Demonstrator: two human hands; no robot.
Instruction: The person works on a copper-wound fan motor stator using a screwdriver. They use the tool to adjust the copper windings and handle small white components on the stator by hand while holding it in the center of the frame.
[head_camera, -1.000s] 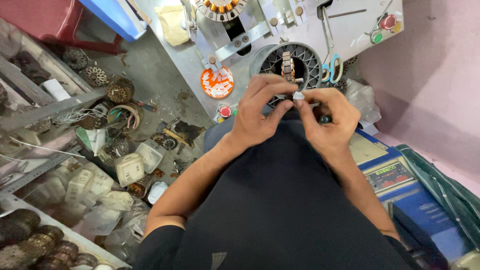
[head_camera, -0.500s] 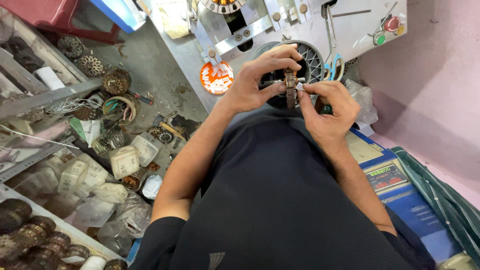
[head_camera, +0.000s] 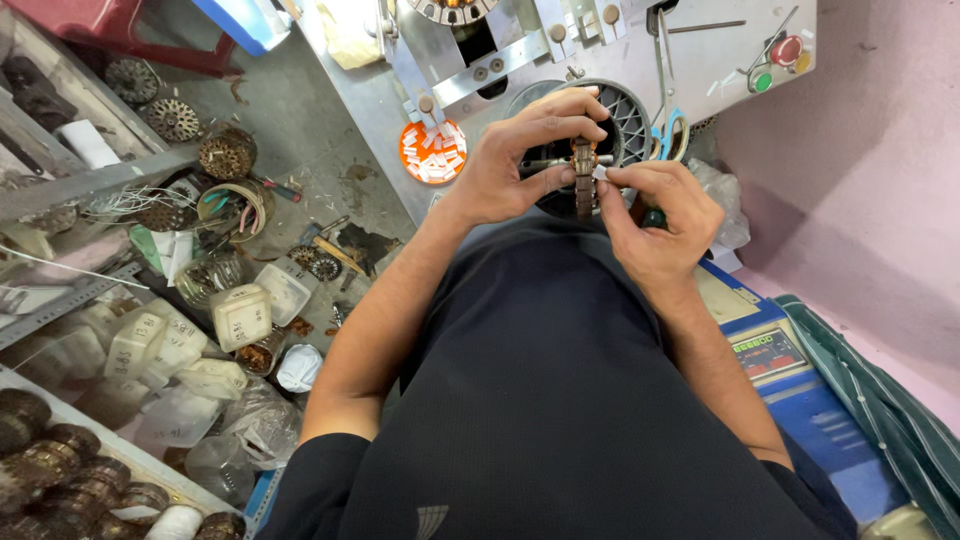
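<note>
between both hands, rotor (head_camera: 584, 180) edge-on, long axis vertical.

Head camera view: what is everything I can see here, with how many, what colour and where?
Wound core: one, brown and coppery, held edge-on between both hands.
Slotted ring: one, grey, on the bench behind the hands.
Round dish: one, orange, holding white slips, left of the ring.
Scissors: one, blue-handled, right of the ring.
Push buttons: one red, one green, bench top right.
Plastic tubs: several, whitish, floor at left.
Wound rotors: many, dark brown, tray bottom left.
Blue device: one, lower right.
Left hand: fingers grip the core.
Right hand: fingers pinch its rim.
</note>
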